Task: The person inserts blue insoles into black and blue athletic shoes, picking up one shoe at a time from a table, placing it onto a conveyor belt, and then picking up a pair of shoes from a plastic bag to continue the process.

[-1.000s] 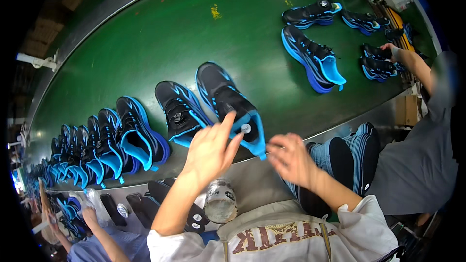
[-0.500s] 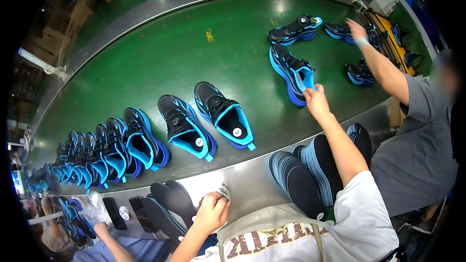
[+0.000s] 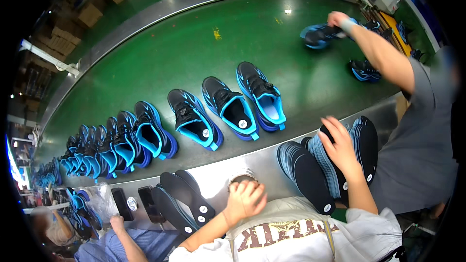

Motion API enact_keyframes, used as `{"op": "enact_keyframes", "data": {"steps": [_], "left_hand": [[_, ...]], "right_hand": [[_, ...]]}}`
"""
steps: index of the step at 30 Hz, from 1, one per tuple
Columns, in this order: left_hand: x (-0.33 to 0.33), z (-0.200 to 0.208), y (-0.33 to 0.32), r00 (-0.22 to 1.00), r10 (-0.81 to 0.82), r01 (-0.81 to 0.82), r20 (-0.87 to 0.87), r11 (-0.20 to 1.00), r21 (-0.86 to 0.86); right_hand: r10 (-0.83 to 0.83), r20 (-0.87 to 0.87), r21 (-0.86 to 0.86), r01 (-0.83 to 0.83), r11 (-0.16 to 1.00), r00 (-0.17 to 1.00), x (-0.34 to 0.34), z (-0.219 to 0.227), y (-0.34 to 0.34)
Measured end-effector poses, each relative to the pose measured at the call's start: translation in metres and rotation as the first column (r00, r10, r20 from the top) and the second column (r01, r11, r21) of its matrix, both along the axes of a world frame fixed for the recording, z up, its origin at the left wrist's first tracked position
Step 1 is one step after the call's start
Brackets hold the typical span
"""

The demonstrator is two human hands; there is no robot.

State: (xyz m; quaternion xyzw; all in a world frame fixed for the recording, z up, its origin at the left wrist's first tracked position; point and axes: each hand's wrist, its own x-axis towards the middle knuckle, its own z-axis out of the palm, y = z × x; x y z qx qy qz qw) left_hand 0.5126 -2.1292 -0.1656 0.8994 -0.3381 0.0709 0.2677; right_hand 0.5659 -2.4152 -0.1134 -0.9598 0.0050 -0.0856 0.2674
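My right hand (image 3: 341,146) is open with fingers spread, over the stacked black insoles (image 3: 326,167) along the belt's near edge. The fingers of my left hand (image 3: 246,199) are bent together beside a small round thing with a pale rim (image 3: 242,176). What they pinch, if anything, is hidden. Beyond my hands stands a black and blue sneaker (image 3: 260,94) with a pale inside. Left of it are two sneakers, the nearer one (image 3: 230,106) and the further one (image 3: 194,121), each with a dark insole bearing a round white sticker.
A row of several sneakers (image 3: 150,128) runs left along the green belt (image 3: 189,58). More insoles (image 3: 177,194) and two dark phones (image 3: 121,204) lie on the metal ledge. At right, a co-worker's hand (image 3: 337,18) holds a blurred sneaker (image 3: 318,36); another person's hand (image 3: 116,223) is at left.
My right hand has let go of the sneaker, which now stands further left beside two others, and has come back over the insoles. The co-worker's hand has moved left with a sneaker.
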Motion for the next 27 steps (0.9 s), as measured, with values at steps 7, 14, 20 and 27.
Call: {"op": "enact_keyframes", "data": {"steps": [7,14,20,27], "left_hand": [[0.072,0.011,-0.031,0.998,0.065,-0.060,0.013,0.973,-0.222],[0.203,-0.012,-0.091,0.971,0.065,-0.084,0.229,0.994,0.076],[0.248,-0.043,-0.092,0.974,0.092,-0.121,-0.206,0.984,-0.131],[0.264,-0.044,-0.093,0.768,0.196,-0.445,-0.610,0.848,-0.288]], "right_hand": [[-0.187,-0.333,-0.210,0.121,0.970,0.924,-0.116,-0.004,-0.032],[-0.373,-0.316,0.024,0.401,0.916,0.872,-0.123,0.005,-0.047],[-0.292,-0.103,0.198,0.307,0.931,0.951,-0.038,0.035,-0.057],[0.336,-0.542,0.587,0.060,0.808,0.770,0.086,0.017,-0.010]]}}
